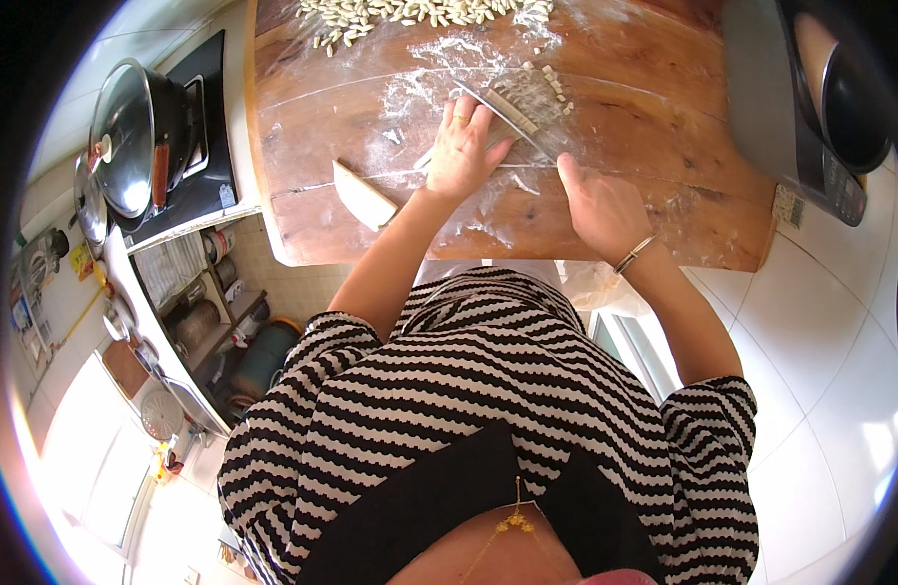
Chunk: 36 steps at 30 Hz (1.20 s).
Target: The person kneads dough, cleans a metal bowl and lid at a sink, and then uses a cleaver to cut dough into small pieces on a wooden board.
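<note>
My right hand (601, 205) is closed around the handle of a kitchen knife (504, 115), index finger stretched along it. The blade lies slantwise over strips of pale dough (513, 110), which show along its far side. My left hand (460, 150) presses down on the dough beside the blade, its fingertips close to the metal; the dough beneath is partly hidden. Small cut dough cubes (554, 80) lie beyond the knife. Nearer me, left of my left hand, rests a thick slab of dough (361, 196). Many small shaped dough pieces (412, 10) are spread at the far edge.
Flour dusts the wooden table (639, 139). A wok with a glass lid (131, 139) stands on the black cooktop (213, 110) at the left, above open shelves (215, 322). At the right are a grey panel (760, 95) and a dark pan (855, 110).
</note>
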Tool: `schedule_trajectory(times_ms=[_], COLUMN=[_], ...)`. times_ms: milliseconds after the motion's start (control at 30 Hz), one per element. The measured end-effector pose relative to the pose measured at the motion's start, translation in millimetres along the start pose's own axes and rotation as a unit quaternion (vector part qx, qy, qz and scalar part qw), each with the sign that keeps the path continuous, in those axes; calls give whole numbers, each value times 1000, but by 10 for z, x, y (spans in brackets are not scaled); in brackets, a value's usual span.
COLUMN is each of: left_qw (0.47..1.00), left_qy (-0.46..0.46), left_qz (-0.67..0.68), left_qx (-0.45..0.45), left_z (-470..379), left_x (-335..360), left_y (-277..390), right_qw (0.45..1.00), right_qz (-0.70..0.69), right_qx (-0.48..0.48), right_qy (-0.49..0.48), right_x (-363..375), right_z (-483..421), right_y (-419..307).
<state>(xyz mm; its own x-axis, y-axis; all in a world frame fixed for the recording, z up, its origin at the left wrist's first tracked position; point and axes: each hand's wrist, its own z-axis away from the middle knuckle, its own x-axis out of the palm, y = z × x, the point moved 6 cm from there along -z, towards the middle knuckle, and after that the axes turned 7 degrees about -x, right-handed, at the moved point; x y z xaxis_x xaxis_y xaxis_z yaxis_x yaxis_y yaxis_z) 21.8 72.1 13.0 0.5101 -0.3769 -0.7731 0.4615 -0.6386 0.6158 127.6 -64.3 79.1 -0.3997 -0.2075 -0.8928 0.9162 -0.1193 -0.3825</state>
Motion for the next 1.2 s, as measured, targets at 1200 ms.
schedule_trajectory(times_ms=[1200], left_qw=[998], left_qy=[10], left_qz=[63], left_qx=[-13], left_z=[98], left_x=[-114], left_y=[-79], right_qw=[997], right_qz=[0], right_qx=[54], right_qy=[46], right_x=[39], right_z=[-147], right_y=[83])
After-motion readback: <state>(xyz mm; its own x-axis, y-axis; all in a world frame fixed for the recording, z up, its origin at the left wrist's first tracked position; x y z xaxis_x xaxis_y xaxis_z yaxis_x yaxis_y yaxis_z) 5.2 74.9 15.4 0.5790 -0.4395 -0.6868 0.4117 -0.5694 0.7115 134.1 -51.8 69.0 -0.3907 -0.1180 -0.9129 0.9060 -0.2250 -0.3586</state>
